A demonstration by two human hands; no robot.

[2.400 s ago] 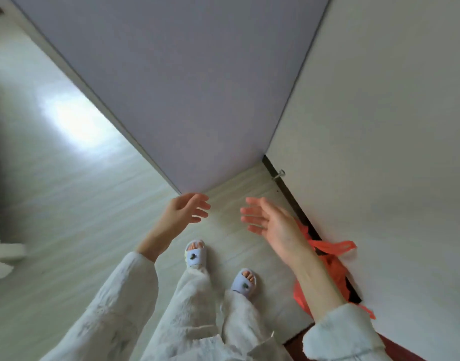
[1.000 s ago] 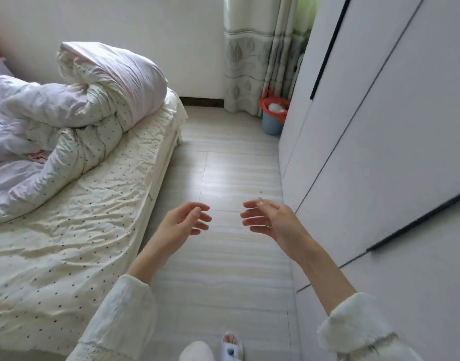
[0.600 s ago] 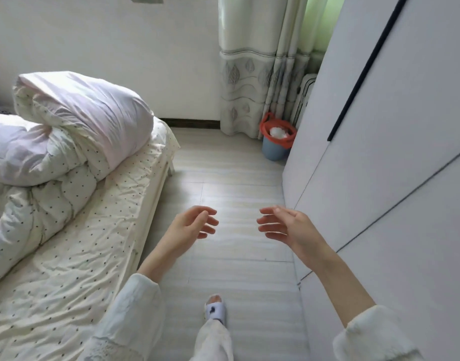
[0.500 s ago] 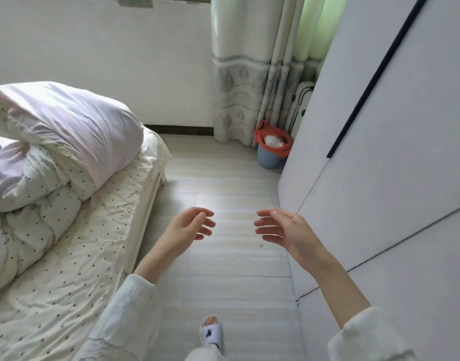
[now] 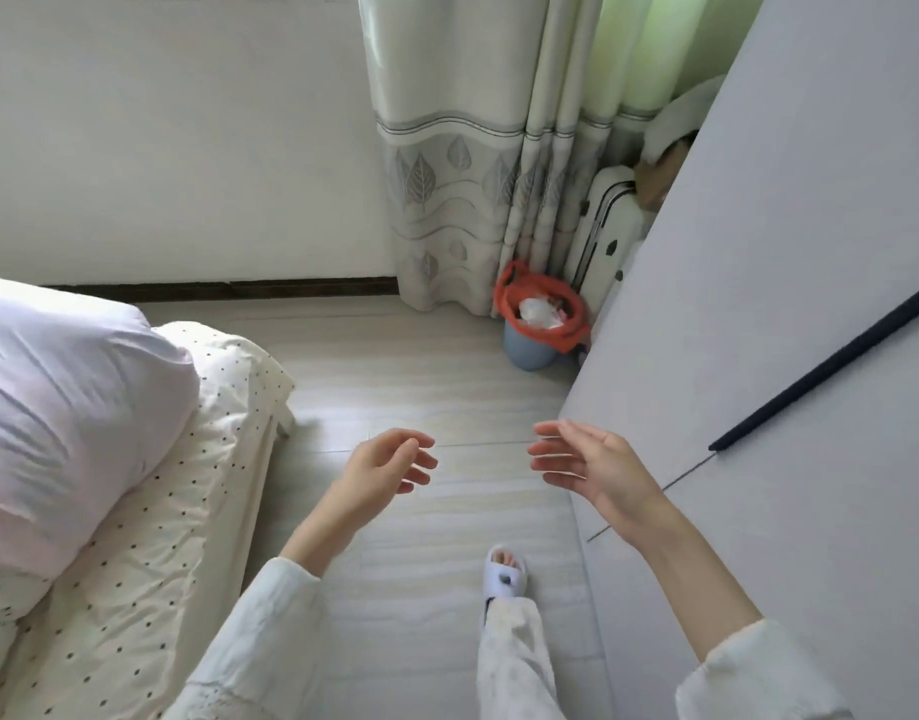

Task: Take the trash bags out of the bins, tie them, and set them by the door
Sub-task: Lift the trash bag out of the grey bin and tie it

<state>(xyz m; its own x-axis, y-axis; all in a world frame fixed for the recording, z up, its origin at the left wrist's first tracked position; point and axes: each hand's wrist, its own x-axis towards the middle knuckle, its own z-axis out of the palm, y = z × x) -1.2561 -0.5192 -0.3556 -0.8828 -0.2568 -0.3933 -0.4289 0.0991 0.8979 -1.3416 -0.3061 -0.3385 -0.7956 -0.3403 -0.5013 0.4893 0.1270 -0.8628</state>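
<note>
Orange trash bag [image 5: 543,298], holding white crumpled waste, lining a blue bin [image 5: 527,350] on the floor well ahead of both hands, beside the curtain [image 5: 462,174] and wardrobe [image 5: 790,314]. Left hand [image 5: 382,467] and right hand [image 5: 597,467] raised apart, fingers loosely spread, grasping nothing. Bed [image 5: 135,537] off beyond the left hand.

Pale plank floor [image 5: 421,387] runs between a bed [image 5: 135,537] with a dotted sheet and a grey wardrobe [image 5: 790,356]. Leaf-patterned curtains [image 5: 473,163] hang against the white wall [image 5: 176,137], daylight glowing green behind them.
</note>
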